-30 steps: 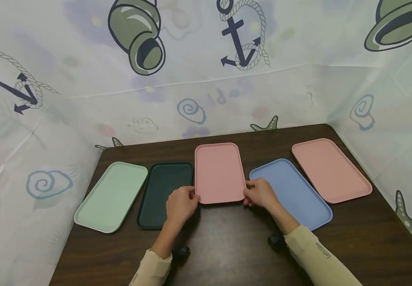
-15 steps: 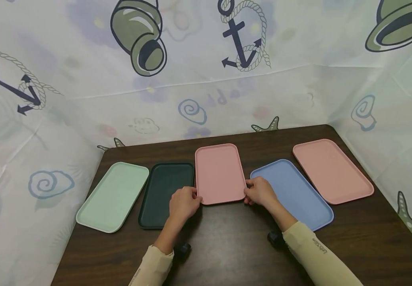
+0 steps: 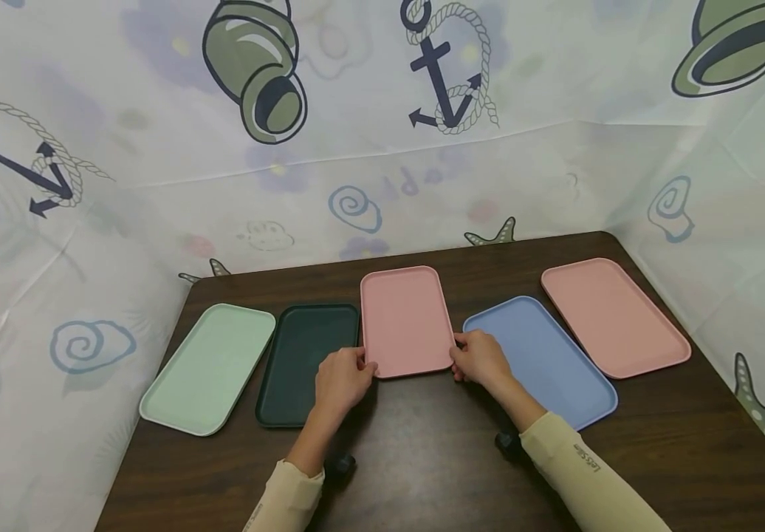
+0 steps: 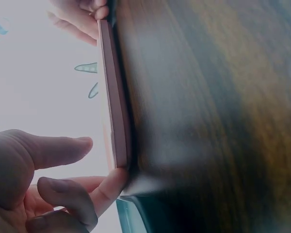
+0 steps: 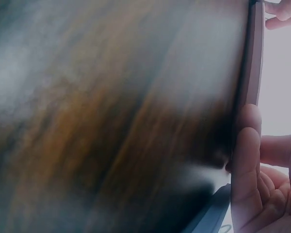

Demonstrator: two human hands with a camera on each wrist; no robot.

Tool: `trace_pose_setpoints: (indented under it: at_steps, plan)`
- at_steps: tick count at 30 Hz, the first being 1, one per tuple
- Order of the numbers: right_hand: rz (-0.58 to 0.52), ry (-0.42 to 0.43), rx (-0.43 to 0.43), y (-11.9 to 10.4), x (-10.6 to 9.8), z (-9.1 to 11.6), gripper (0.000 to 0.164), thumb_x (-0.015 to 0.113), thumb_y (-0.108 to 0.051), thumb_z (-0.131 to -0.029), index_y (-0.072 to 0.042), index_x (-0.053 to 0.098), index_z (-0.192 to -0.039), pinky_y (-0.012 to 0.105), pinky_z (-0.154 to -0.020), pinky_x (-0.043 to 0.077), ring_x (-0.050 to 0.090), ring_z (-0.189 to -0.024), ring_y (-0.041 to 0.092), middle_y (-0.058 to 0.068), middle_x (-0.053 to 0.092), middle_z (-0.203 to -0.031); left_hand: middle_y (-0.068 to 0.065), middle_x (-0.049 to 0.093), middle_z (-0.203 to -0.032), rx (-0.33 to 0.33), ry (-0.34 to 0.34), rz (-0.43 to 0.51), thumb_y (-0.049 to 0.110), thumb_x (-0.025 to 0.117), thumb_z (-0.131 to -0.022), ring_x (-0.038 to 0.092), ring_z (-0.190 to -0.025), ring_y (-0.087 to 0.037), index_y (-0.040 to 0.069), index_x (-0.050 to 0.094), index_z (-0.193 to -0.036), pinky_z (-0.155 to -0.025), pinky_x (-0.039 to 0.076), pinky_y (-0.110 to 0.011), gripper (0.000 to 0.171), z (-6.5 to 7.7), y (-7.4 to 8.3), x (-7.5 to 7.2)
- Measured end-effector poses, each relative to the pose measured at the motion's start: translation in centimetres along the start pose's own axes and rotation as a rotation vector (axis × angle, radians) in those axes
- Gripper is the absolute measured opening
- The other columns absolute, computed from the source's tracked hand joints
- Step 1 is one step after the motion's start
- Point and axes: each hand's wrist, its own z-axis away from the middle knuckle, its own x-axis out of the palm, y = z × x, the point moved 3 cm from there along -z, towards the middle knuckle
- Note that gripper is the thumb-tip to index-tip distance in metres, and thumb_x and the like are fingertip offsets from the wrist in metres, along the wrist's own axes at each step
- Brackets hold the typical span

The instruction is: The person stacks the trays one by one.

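A pink tray lies in the middle of the row on the brown table, between both hands. My left hand holds its near left corner, with the thumb over the rim; the left wrist view has a fingertip against the tray's side. At the near right corner, my right hand grips the tray between thumb and fingers. Its curled fingers cover that corner in the right wrist view. The left hand overlaps a dark green tray, and the right hand overlaps a blue tray.
A light green tray lies at the far left of the table. On the far right is a second pink tray, close against the blue one. Printed cloth hangs behind and on both sides.
My left hand has shifted slightly right at the pink tray's near left corner, and the tray has turned a little. The right hand keeps its hold; the other trays stay put.
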Motion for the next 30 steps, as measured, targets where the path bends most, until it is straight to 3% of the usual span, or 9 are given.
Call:
trace_pose_setpoints:
  at_steps: [5, 11, 16, 21, 26, 30]
  plan:
    - [-0.013, -0.017, 0.029, -0.2, 0.2, 0.1, 0.044, 0.055, -0.007, -0.092, 0.005, 0.056, -0.135, 0.028, -0.041, 0.048, 0.062, -0.045, 0.015, 0.000, 0.063, -0.055, 0.005, 0.060, -0.067, 0.018, 0.011, 0.020, 0.027, 0.073, -0.087, 0.051, -0.059, -0.015, 0.011, 0.077, -0.101, -0.050, 0.040, -0.031, 0.021, 0.2, -0.2, 0.0]
    - [-0.010, -0.024, 0.063, -0.4, 0.2, 0.7, 0.047, 0.055, -0.008, -0.095, 0.004, 0.050, -0.140, 0.029, -0.042, 0.049, 0.063, -0.048, 0.015, 0.001, 0.065, -0.059, 0.002, 0.069, -0.076, 0.074, 0.049, 0.062, 0.027, 0.072, -0.088, 0.056, -0.064, -0.014, 0.006, 0.074, -0.113, -0.058, 0.046, -0.035, 0.033, 1.1, -0.3, -0.3]
    - [0.004, -0.019, 0.064, -0.6, -0.2, 1.6, 0.052, 0.058, -0.012, -0.094, 0.002, 0.047, -0.143, 0.029, -0.043, 0.049, 0.063, -0.048, 0.016, 0.001, 0.067, -0.063, 0.002, 0.069, -0.076, 0.063, 0.048, 0.103, 0.029, 0.070, -0.090, 0.053, -0.061, -0.013, 0.005, 0.073, -0.115, -0.059, 0.045, -0.035, 0.035, 2.1, -0.3, -0.5]
    - [0.006, -0.018, 0.018, -0.6, -1.0, 3.2, 0.053, 0.063, -0.014, -0.093, 0.001, 0.049, -0.142, 0.030, -0.044, 0.048, 0.062, -0.048, 0.017, 0.002, 0.067, -0.066, -0.003, 0.071, -0.084, 0.054, 0.102, 0.074, 0.031, 0.072, -0.089, 0.052, -0.060, -0.014, 0.005, 0.074, -0.111, -0.057, 0.045, -0.036, 0.035, 3.7, 0.3, -0.8]
    - [-0.025, -0.035, -0.012, -0.4, -2.3, 5.2, 0.044, 0.064, -0.015, -0.093, -0.001, 0.058, -0.134, 0.031, -0.046, 0.049, 0.062, -0.050, 0.017, 0.003, 0.067, -0.069, -0.006, 0.069, -0.089, 0.091, 0.159, 0.027, 0.030, 0.073, -0.088, 0.058, -0.063, -0.017, 0.005, 0.072, -0.117, -0.053, 0.046, -0.035, 0.039, 5.6, 1.3, -0.7]
    - [-0.076, -0.013, -0.006, 0.4, -4.1, 7.1, 0.037, 0.064, -0.018, -0.095, -0.001, 0.063, -0.128, 0.031, -0.048, 0.050, 0.062, -0.052, 0.018, 0.005, 0.069, -0.072, 0.001, 0.069, -0.083, 0.151, 0.119, 0.033, 0.031, 0.074, -0.087, 0.058, -0.060, -0.014, 0.007, 0.071, -0.119, -0.051, 0.045, -0.033, 0.040, 7.5, 3.1, -0.2]
